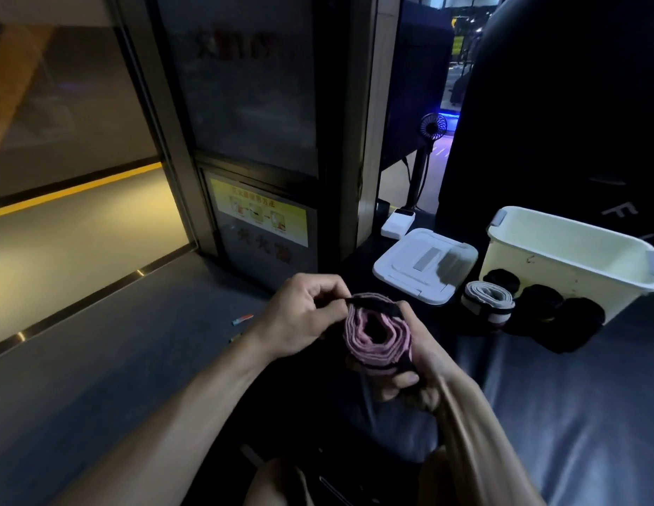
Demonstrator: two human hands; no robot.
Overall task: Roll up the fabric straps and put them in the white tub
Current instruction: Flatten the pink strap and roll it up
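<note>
On the dark mat (537, 414), the white tub (573, 250) lies right of the pink roll (376, 337); right hand (409, 374) grips it, left hand (300, 315) pinches its black end.

Pink strap roll (377, 336) gripped in right hand (409, 363); black end tab pinched by left hand (300, 319). White tub (573, 257) at right, tilted. Grey-white roll (487, 301) and black rolls (559, 315) just beside it. Lid (426, 266) nearby.
</note>
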